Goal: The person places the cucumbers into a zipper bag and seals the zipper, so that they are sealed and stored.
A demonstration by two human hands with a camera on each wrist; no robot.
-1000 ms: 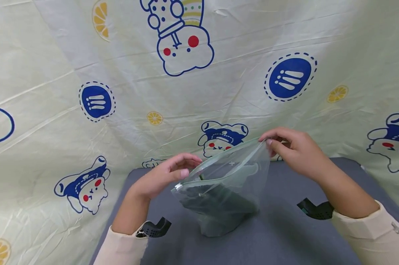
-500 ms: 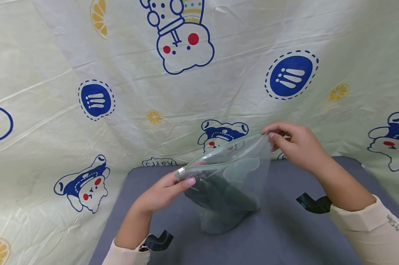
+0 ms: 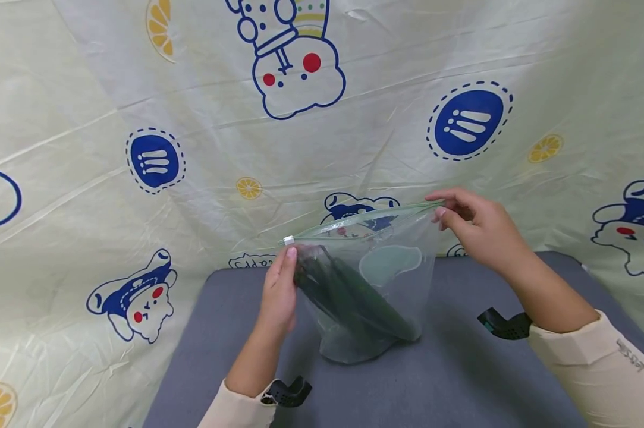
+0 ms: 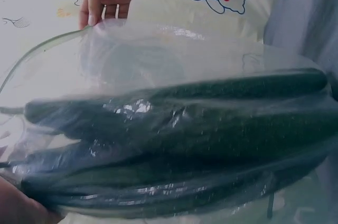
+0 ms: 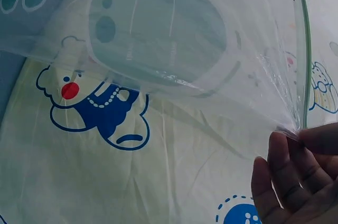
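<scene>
A clear, green-tinted slider zip bag (image 3: pixel 396 297) stands on the table, its mouth edge up and sloping higher to the right. Inside lie several cucumbers (image 4: pixel 211 134), leaning from the upper left to the lower right in the head view. The left hand (image 3: pixel 280 294) pinches the bag's upper left corner, just below the white slider (image 3: pixel 289 240). At the upper right corner, the right hand (image 3: pixel 474 229) pinches the zip edge between thumb and fingers. In the right wrist view the right hand (image 5: pixel 301 174) draws the film into creases.
The grey table (image 3: pixel 450 386) runs under the bag and both forearms. A pale printed sheet (image 3: pixel 322 148) hangs behind it and down both sides. A black wrist-camera mount sits at each cuff, the left mount (image 3: pixel 289 392) and the right mount (image 3: pixel 506 324).
The left hand went from loose beside the bag's mouth to holding its left corner, then lifted that corner. The mouth has narrowed and the slider sits higher. The right hand rose slightly.
</scene>
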